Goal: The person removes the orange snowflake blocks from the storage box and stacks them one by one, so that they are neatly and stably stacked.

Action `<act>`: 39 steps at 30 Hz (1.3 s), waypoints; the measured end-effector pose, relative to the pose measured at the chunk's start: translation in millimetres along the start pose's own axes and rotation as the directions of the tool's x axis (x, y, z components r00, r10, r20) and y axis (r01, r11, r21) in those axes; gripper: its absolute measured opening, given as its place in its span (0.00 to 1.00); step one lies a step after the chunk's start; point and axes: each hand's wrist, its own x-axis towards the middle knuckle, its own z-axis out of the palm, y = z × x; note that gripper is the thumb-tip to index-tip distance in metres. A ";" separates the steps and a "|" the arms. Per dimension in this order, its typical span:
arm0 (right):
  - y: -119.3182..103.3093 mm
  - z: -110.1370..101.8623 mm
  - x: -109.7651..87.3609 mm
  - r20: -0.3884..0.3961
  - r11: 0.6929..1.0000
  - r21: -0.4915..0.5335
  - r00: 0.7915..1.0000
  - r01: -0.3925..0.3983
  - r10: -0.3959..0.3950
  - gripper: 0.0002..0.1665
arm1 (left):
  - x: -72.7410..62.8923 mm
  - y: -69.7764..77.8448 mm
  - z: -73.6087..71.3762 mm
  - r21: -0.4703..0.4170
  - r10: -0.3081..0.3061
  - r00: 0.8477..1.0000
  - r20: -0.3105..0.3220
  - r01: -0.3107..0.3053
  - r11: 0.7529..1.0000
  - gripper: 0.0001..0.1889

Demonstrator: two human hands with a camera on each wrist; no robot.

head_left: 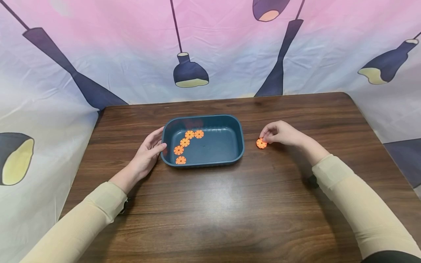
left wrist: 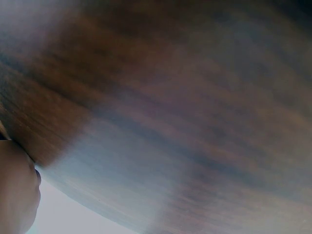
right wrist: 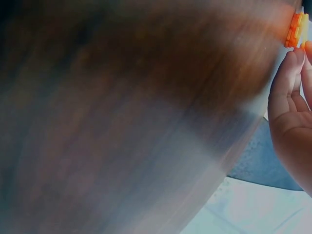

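A dark blue rectangular tray (head_left: 217, 148) with rounded corners stands on the table. Several orange notched plastic discs, one of them a flower-shaped disc (head_left: 178, 150), lie along its left and back inside. My left hand (head_left: 146, 155) holds the tray's left side, thumb at the rim and fingers along the outer wall. To the right of the tray, my right hand (head_left: 281, 133) pinches an orange notched disc (head_left: 261, 143) between thumb and fingers. In the right wrist view this orange disc (right wrist: 295, 30) shows edge-on; whether it is one or a stack I cannot tell.
The brown wood-grain table (head_left: 210, 219) runs in front of both arms. A fabric backdrop (head_left: 131, 47) printed with lamps hangs behind and beside it. The left wrist view shows mostly blurred tabletop (left wrist: 161, 107).
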 end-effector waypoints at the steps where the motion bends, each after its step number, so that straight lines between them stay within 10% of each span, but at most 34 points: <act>1: -0.1 -0.2 0.0 0.001 1.000 -0.001 1.000 0.001 -0.001 0.08 | 0.0 0.1 0.0 0.000 0.000 1.000 0.000 0.000 1.000 0.31; 23: -3.1 -1.1 0.6 -0.009 1.000 0.015 1.000 0.006 -0.006 0.10 | -1.2 1.5 -0.4 0.027 -0.013 1.000 0.004 0.013 1.000 0.32; 39: -57.7 -7.4 19.4 -0.086 0.992 -0.021 0.989 0.122 -0.123 0.08 | -1.6 1.1 0.3 0.010 -0.005 1.000 0.002 0.005 1.000 0.32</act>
